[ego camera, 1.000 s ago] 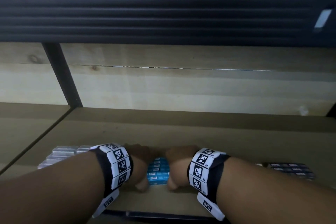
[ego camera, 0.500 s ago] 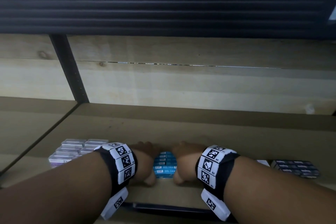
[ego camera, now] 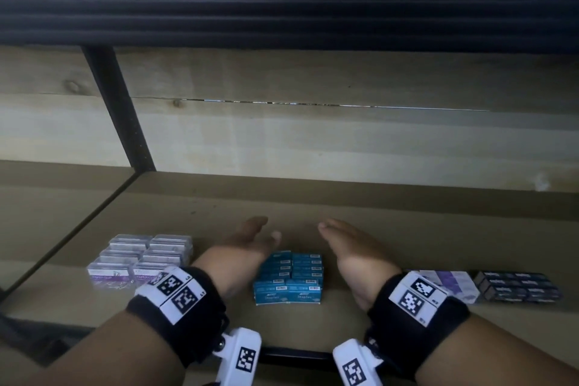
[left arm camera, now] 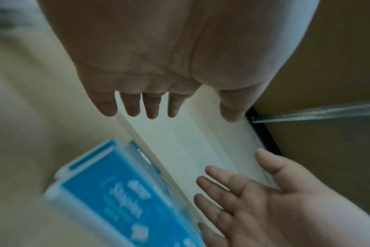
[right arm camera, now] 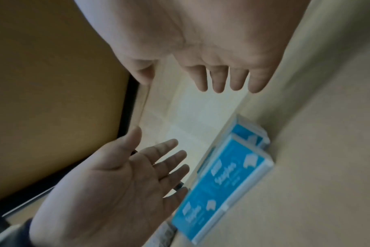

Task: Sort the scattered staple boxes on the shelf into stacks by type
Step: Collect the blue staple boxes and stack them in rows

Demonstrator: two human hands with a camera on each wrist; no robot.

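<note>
Boxes [ego camera: 288, 276] look stiff, small, dense and slick; squeeze the blue stack's sides. Your left hand [ego camera: 247, 241] and right hand [ego camera: 351, 247] hang apart, fingers spread, empty.

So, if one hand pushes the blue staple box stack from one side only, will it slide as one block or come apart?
The blue staple box stack is many small separate boxes in two columns, so it would probably shear or split. The boxes look stiff and flat-sided, so unlikely to roll. Both the left hand and right hand are open, off it.
</note>
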